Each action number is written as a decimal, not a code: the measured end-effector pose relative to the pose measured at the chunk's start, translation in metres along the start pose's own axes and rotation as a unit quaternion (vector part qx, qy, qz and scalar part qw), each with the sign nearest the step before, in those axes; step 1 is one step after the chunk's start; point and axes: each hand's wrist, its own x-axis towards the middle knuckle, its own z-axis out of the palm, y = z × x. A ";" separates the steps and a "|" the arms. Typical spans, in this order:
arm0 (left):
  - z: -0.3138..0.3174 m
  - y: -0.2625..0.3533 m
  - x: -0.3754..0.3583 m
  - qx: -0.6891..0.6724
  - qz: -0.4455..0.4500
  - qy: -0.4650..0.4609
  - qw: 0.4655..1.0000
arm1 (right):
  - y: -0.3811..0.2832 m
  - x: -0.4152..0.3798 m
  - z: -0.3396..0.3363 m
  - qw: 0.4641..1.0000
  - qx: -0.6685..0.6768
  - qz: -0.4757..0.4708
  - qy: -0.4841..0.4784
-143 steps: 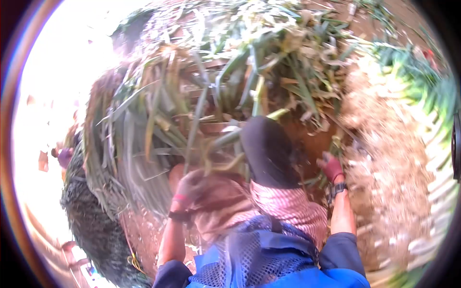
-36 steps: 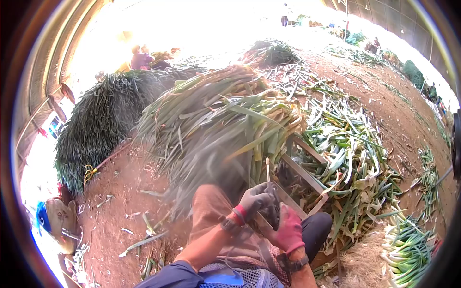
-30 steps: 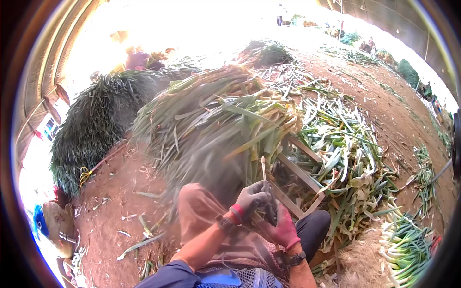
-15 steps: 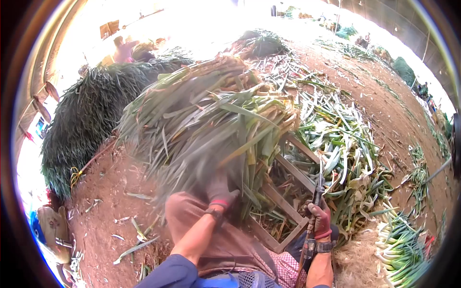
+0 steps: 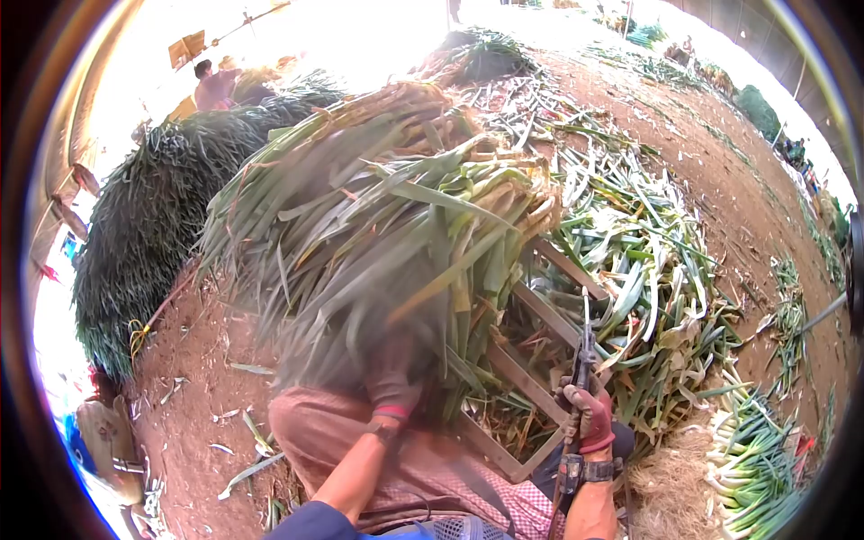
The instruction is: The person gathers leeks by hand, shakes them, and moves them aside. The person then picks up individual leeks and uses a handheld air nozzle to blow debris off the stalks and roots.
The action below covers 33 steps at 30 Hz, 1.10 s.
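At the far left of my view, a dark green pile of long leaves (image 5: 148,225) stands on the reddish ground (image 5: 202,360), with a person (image 5: 214,88) behind it. A yellow cord (image 5: 137,338) lies beside its lower edge, and a tan sack (image 5: 106,436) sits below that, near the edge of my view.

Next comes the big heap of green onions (image 5: 360,216), its leaves fanning down toward my left and its yellowed, ragged ends turned right. I have my gloved left hand (image 5: 394,389) at the heap's lower edge, just above my brown-covered knee (image 5: 310,423). Its fingers blur into the leaves, so I can't tell how wide they are or whether they grip anything.

To the right, an angular frame (image 5: 540,396) shows beside and below the heap. In front of its right side, my gloved right hand (image 5: 589,421) is closed around a slim dark tool (image 5: 583,360), held upright with its thin tip pointing up. Behind the tool and to its right spreads a tangle of loose leaves (image 5: 661,270). Below that lies a mat of pale, hairy roots (image 5: 675,486), and right beside it, a row of white-stemmed onions (image 5: 742,463).
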 end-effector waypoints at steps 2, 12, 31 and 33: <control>0.025 -0.022 -0.023 -0.006 0.020 0.082 0.996 | 0.000 0.005 0.004 1.000 -0.011 0.003 -0.012; 0.069 -0.048 -0.011 0.014 -0.115 0.029 0.993 | 0.010 0.014 0.035 0.998 -0.033 0.036 -0.048; -0.006 -0.007 -0.030 -0.113 -0.111 -0.100 0.982 | 0.015 0.014 0.018 0.998 -0.041 0.007 -0.044; -0.016 -0.019 -0.033 -0.120 -0.114 -0.118 0.979 | 0.019 0.018 0.016 0.998 -0.023 0.009 -0.064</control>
